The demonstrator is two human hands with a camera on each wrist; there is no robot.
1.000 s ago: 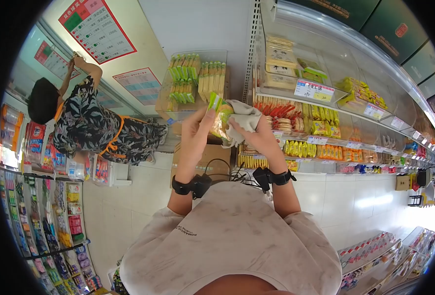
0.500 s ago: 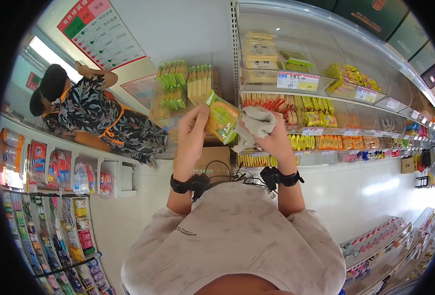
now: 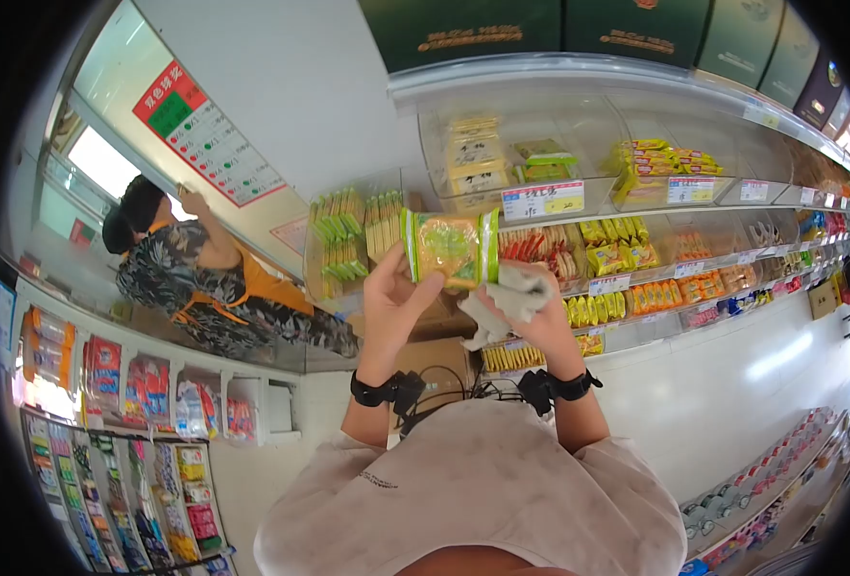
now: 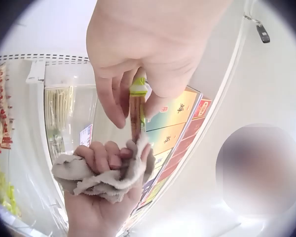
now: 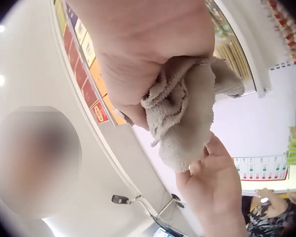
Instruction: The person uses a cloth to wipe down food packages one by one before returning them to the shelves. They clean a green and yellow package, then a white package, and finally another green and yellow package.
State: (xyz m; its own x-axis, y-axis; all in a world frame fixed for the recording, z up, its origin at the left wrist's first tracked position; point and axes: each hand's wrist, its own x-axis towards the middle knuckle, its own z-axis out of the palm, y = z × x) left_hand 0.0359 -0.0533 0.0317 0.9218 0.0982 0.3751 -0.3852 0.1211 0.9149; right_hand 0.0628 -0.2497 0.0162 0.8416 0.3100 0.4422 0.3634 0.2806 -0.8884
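A flat snack packet (image 3: pixel 447 250) with green ends and an orange-brown filling faces up in the head view. My left hand (image 3: pixel 391 302) pinches its left end between thumb and fingers. In the left wrist view the packet (image 4: pixel 137 111) is seen edge-on below that hand. A crumpled grey cloth (image 3: pixel 523 296) is bunched in my right hand (image 3: pixel 545 324), right at the packet's other end. The right wrist view shows the cloth (image 5: pixel 190 118) hanging out past the fingers and overlapping part of the left hand (image 5: pixel 214 182).
Ahead, a tiered shelf with price tags (image 3: pixel 543 200) holds yellow snack packs (image 3: pixel 617 248) and other packets. A clear bin of green-ended packets (image 3: pixel 339 226) stands to its left. Another person in an orange apron (image 3: pixel 267 283) is at far left, beside more racks. Cables (image 3: pixel 444 379) hang below my hands.
The packet has turned from tilted to level, its face now toward the head camera. The cloth stays in the right hand. The head view has shifted, and the other person's pose differs.
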